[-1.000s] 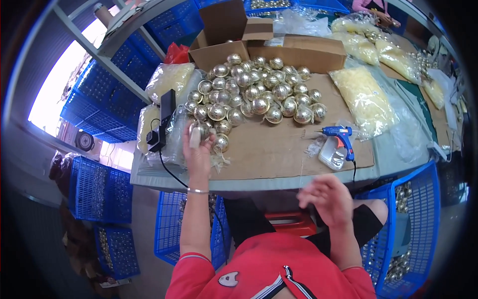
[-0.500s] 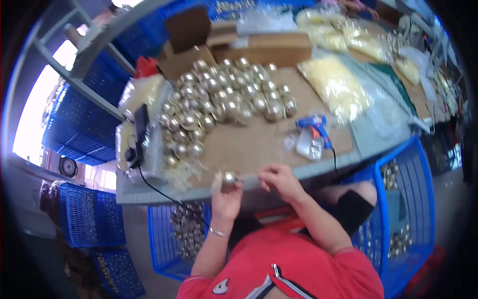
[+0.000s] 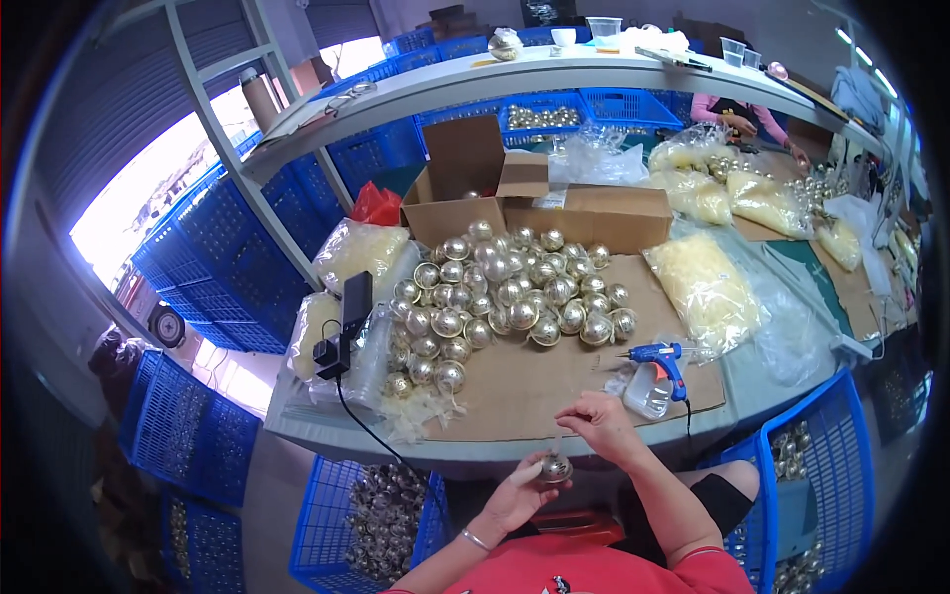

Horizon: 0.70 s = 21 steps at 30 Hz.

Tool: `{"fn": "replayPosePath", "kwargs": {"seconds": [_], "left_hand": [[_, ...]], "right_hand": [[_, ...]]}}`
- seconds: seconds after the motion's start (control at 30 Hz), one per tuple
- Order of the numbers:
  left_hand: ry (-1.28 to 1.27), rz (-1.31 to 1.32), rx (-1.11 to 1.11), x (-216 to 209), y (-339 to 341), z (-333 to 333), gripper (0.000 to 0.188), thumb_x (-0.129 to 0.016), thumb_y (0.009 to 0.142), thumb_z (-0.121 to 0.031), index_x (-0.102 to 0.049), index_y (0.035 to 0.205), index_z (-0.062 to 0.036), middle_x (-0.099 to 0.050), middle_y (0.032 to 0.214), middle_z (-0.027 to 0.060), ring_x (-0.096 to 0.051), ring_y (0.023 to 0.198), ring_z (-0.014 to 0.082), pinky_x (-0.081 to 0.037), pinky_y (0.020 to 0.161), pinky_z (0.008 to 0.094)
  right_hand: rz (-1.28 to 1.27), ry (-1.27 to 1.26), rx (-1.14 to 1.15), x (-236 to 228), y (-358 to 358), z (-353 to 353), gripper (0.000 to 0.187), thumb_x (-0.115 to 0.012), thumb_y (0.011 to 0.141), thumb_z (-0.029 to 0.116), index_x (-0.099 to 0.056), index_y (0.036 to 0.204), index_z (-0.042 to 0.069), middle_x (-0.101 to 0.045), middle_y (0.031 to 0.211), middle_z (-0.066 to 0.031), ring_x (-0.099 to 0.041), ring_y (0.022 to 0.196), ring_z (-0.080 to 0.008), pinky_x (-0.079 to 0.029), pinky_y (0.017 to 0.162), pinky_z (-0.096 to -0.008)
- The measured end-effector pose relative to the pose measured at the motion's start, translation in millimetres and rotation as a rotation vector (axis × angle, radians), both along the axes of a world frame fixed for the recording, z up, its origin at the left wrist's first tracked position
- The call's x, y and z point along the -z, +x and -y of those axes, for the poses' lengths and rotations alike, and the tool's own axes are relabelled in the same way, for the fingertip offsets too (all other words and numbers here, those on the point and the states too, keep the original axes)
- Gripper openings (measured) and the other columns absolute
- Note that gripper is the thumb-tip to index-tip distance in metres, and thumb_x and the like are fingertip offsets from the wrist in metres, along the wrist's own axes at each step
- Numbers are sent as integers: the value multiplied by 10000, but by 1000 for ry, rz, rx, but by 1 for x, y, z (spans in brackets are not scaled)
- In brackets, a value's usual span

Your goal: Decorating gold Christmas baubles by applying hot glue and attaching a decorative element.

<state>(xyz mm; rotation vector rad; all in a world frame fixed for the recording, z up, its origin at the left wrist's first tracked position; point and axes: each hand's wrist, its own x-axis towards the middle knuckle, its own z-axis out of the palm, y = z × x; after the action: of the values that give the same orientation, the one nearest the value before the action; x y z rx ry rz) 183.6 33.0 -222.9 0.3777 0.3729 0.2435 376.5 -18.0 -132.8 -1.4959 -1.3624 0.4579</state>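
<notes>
In my left hand (image 3: 515, 498) is a shiny champagne-gold ball ornament (image 3: 555, 469), held in the fingers just in front of the table's near edge. My right hand (image 3: 606, 428) is up and to the right of it, its fingertips pinched together over the edge of the cardboard; whatever they hold, if anything, is too small to tell. Beyond my hands a heap of similar ball ornaments (image 3: 515, 287) covers the cardboard sheet (image 3: 515, 391). A blue glue gun (image 3: 661, 358) lies to the right, over a small clear plastic piece (image 3: 648, 392).
Bags of pale yellow material (image 3: 705, 292) flank the heap. At left, a black power adapter (image 3: 346, 322) trails a cord over the edge. Open cardboard boxes (image 3: 594, 218) stand behind. Blue crates (image 3: 322, 515) of ornaments sit below. Across the table, another person's hands (image 3: 740, 124) are at work.
The view has tilted up, showing the shelf above the table. My left hand has turned the ball ornament, which now lies nearer my right hand. The right hand stays pinched, now above the ball.
</notes>
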Motion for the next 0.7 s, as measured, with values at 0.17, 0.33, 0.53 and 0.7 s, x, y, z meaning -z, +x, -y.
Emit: {"fn": "replayPosePath", "kwargs": {"seconds": [0.17,0.33,0.53,0.7], "left_hand": [[-10,7,-118,-18,1,0,341,-520,906,-212,-488,1224,-94,-555,1203,154,-595,1005,327,-522,716,311],[-65,-20,-176,-13,12,-17,326,-496,926,-267,-502,1191,-78,-583,1135,158,-590,973,354,-523,729,343],[49,-42,-204,-39,16,-14,281,-504,930,-233,-484,1168,-84,-582,1099,125,-596,1002,312,-510,719,320],[323,-101,-237,-34,13,-3,271,-472,941,-135,-415,1205,-131,-557,1163,142,-590,1026,331,-508,748,322]], "right_hand": [[-163,-106,-26,-13,-3,12,109,-621,818,9,-685,905,28,-587,695,-67,-576,614,-126,-456,553,-262],[-206,-132,121,-4,-1,6,58,-640,824,28,-634,867,-10,-603,719,-27,-557,619,-74,-449,549,-218],[-337,-8,45,-11,-1,9,35,-612,820,-35,-611,852,-21,-566,795,-24,-543,666,-67,-443,586,-201],[-322,-19,61,2,-5,15,55,-616,818,-34,-607,871,-19,-568,800,-22,-550,671,-65,-450,602,-199]]}}
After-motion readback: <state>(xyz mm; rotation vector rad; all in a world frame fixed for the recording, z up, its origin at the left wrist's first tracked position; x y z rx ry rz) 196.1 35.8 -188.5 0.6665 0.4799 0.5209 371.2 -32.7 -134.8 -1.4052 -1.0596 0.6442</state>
